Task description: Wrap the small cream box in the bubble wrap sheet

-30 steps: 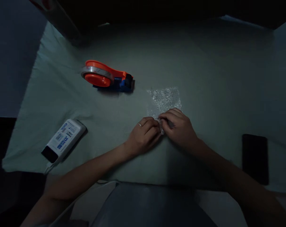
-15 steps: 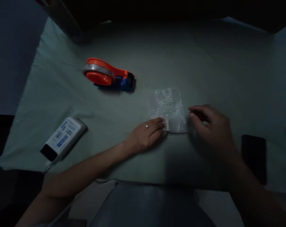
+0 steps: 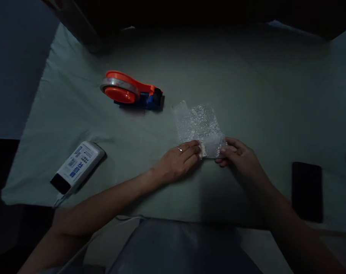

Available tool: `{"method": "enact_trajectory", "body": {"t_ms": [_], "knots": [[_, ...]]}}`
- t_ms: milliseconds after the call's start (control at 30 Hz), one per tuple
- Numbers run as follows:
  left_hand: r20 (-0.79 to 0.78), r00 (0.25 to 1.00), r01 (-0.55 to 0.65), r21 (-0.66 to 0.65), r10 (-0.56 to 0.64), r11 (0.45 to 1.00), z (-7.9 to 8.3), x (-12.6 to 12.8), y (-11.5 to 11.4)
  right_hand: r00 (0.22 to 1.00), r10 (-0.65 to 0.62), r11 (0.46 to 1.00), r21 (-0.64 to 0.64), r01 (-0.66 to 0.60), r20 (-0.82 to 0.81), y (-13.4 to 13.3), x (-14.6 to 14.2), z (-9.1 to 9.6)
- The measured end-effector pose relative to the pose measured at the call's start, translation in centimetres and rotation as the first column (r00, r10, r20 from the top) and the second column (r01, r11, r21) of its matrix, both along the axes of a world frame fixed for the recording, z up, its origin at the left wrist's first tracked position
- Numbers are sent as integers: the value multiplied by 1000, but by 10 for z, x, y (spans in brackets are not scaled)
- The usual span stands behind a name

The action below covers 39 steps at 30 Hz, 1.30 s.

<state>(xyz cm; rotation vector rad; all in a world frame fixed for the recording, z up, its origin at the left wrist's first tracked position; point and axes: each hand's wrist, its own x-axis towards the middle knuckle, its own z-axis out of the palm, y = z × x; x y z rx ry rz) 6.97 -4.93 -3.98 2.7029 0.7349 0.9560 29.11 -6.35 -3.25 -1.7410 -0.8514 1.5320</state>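
A small sheet of clear bubble wrap (image 3: 204, 120) lies on the cloth between my hands. My left hand (image 3: 178, 160), with a ring on one finger, presses its fingertips together on the near edge of the wrap. Beside those fingertips is a small pale piece (image 3: 202, 149) that is too dim to name. At the near right corner, my right hand (image 3: 237, 154) is closed in a pinch on the wrap, thumb on top. The near right part of the sheet looks folded over.
An orange and blue tape dispenser (image 3: 133, 91) stands behind my left hand. A white box-shaped device (image 3: 77, 165) with a cable lies at the left, and a black phone (image 3: 307, 192) at the right. The green cloth (image 3: 261, 87) covers the table; a dark box-like shape is at the back.
My right hand has moved left and taken hold of the bubble wrap's near right corner. The wrap has shifted and its near right part is folded over. My left hand stays nearly in place.
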Motion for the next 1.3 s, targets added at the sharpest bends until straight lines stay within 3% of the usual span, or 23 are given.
{"method": "enact_trajectory", "body": {"t_ms": [267, 567, 767, 967, 1133, 1300], "knots": [[-60, 998, -3, 7, 4, 1000, 6, 2, 0, 981, 37, 999, -21, -42, -190, 3, -21, 14], [-76, 997, 28, -15, -29, 1000, 9, 0, 0, 990, 136, 985, 98, -139, 40, -1, -47, 31], [-15, 998, 63, -32, -63, 998, 9, -1, 0, 930, 307, 922, 178, -343, 203, -6, -45, 37], [33, 997, 72, -53, -70, 996, 6, -7, 1, 869, 405, 852, 227, -472, 284, -3, -43, 38], [65, 997, 50, -127, -42, 991, 2, -14, 0, 818, 494, 820, 155, -551, 296, 2, -41, 50], [-11, 1000, 12, -132, -13, 991, 0, -15, 2, 788, 587, 792, 71, -606, 185, 13, -36, 54]]}}
